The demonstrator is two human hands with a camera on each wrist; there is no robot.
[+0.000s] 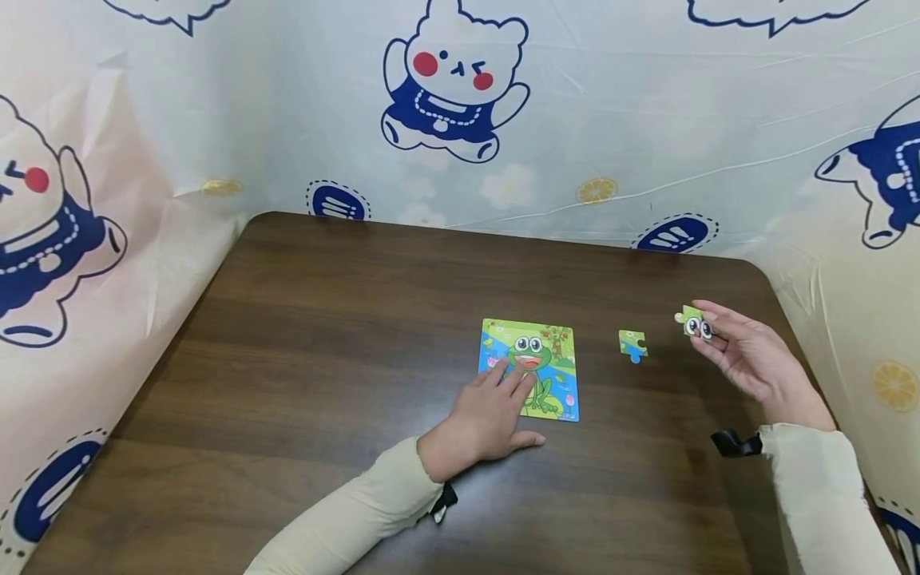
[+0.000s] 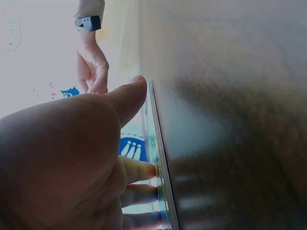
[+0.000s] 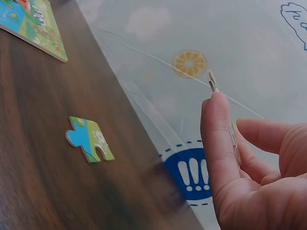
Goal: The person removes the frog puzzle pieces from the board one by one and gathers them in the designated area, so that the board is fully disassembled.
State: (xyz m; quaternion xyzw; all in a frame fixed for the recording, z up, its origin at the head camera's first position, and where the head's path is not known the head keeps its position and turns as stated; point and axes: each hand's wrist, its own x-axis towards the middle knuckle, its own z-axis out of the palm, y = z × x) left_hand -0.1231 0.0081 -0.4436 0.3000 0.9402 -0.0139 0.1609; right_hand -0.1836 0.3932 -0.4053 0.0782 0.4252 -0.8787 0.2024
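Rested the left hand (image 1: 489, 411), with fingers extended and slightly spread, on the frog picture board (image 1: 564, 363) lying flat on the dark wooden table (image 1: 323, 335), with the thumb out past the board's near edge. Pinched in the right hand (image 1: 751, 363), between thumb and fingers, a puzzle piece with two big eyes (image 1: 691, 322), raised off the table at the right and well apart from the board. Had a second puzzle piece (image 1: 630, 342), green and blue, lying loose on the table between board and right hand, touching neither, with its blue knob toward the near side.
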